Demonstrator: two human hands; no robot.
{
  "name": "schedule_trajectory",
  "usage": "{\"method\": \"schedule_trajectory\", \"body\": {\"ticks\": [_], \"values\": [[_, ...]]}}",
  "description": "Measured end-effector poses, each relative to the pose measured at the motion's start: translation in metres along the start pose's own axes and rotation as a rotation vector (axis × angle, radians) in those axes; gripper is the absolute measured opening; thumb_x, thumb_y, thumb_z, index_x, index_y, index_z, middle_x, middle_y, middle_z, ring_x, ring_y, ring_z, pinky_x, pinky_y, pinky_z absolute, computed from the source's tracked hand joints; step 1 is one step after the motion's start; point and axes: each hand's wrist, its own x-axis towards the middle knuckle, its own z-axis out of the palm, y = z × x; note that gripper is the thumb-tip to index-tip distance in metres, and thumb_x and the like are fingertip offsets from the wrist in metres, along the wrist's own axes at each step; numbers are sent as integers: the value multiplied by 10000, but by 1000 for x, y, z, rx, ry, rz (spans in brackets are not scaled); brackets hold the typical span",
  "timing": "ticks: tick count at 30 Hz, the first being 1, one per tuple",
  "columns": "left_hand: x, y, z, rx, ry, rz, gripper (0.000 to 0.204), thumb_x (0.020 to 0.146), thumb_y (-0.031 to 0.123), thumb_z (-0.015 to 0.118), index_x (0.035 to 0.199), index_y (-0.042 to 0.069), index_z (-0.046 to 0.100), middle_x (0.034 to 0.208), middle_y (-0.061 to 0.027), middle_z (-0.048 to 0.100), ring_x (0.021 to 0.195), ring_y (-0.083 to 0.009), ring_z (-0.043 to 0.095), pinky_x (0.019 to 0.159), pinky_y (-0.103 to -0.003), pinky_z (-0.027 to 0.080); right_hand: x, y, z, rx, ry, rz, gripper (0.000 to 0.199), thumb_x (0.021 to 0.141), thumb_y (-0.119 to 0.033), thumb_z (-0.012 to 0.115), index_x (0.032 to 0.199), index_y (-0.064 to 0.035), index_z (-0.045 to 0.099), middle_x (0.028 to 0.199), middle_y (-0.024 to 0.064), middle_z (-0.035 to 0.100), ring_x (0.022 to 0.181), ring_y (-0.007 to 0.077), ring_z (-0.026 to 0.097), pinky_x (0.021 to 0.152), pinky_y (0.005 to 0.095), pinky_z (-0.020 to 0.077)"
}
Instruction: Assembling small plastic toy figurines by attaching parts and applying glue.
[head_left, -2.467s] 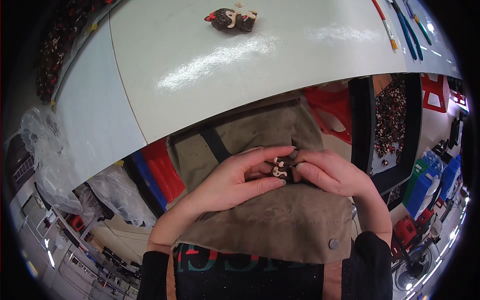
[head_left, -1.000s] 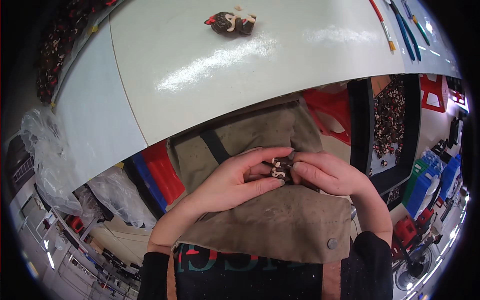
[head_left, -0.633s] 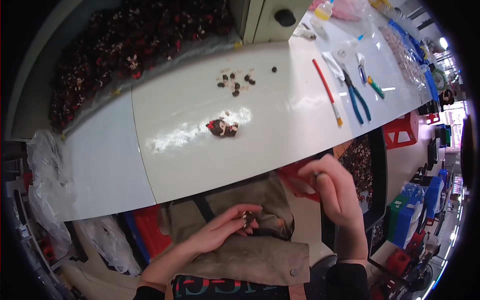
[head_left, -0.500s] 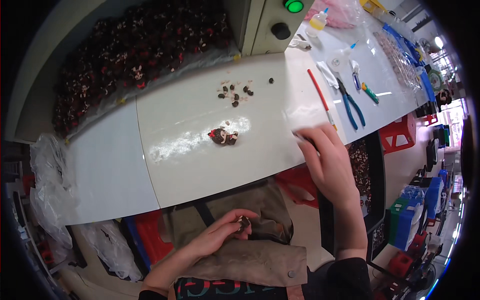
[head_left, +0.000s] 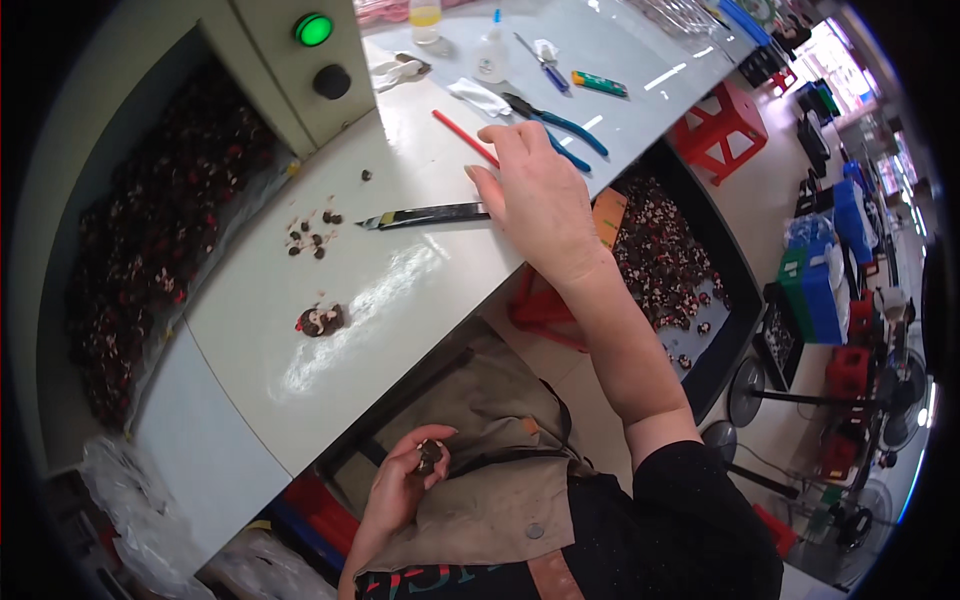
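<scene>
Near the table edge (head_left: 400, 369), right hand (head_left: 543, 200)

A small brown figurine (head_left: 430, 457) sits in the left fingers (head_left: 405, 465), and a slim black knife (head_left: 430, 216) lies on the table (head_left: 250, 370)

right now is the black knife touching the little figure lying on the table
Apart. The head view shows a stretch of pale tabletop between the knife and the figure.
</scene>
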Motion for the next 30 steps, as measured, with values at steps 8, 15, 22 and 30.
{"method": "schedule_trajectory", "body": {"ticks": [8, 15, 22, 30], "values": [[2, -10, 18, 38, 21, -21, 448, 832, 196, 361, 1206, -16, 487, 823, -33, 520, 742, -105, 460, 658, -216, 349, -12, 21, -5, -42, -94, 187, 172, 832, -148, 574, 985, -71, 594, 917, 125, 565, 772, 314, 603, 693, 393, 496], [3, -16, 21, 217, -9, 87, 547, 839, 94, 468, 1364, 56, 319, 983, -47, 502, 707, -90, 417, 711, -223, 377, -20, 26, 1, 338, 210, 0, 186, 777, -73, 592, 956, -23, 581, 901, 170, 558, 750, 342, 593, 681, 422, 483], [3, -11, 8, 358, -72, 38, 520, 896, 37, 498, 1371, 74, 290, 1077, -39, 516, 858, -66, 460, 748, -203, 394, -110, -20, -43, 1299, -257, 332, 128, 812, 62, 502, 880, -29, 443, 889, 111, 476, 641, 114, 530, 625, 227, 487], [9, -27, -5, 320, -53, -3, 465, 907, 62, 517, 1332, 55, 330, 1069, -33, 498, 839, -49, 470, 724, -199, 411, -168, -32, -7, 1334, -844, 314, 108, 771, 15, 578, 833, -27, 500, 891, 124, 579, 773, 157, 577, 668, 262, 495]]}}
